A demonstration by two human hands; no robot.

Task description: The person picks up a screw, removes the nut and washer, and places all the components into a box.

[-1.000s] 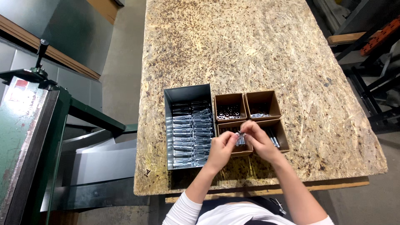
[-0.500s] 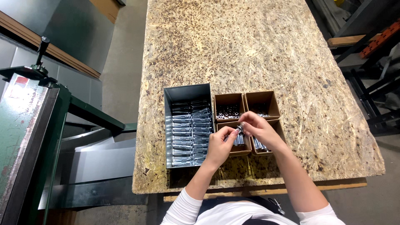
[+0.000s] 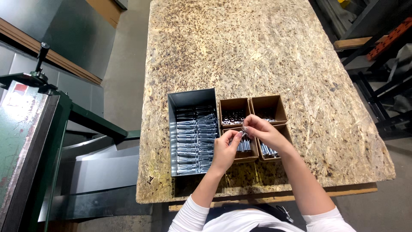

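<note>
Both hands, left hand [image 3: 225, 148] and right hand [image 3: 261, 129], still pinching one small metal part [image 3: 243, 131] (slightly farther over the cardboard boxes [image 3: 274, 103]).

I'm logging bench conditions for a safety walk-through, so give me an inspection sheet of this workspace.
Surface: chipboard table top, bare over its far part.
Job's things: small metal part pinched between both hands; grey metal bin of stacked silver fasteners; four brown cardboard boxes of small hardware beside it.
Clutter: nothing seen on the table.
Hands: left hand and right hand meet over the near boxes, fingertips closed on the part.
Cables: nothing seen.
Surroundings: green machine with a lever at left; dark metal racks at right; concrete floor.
</note>
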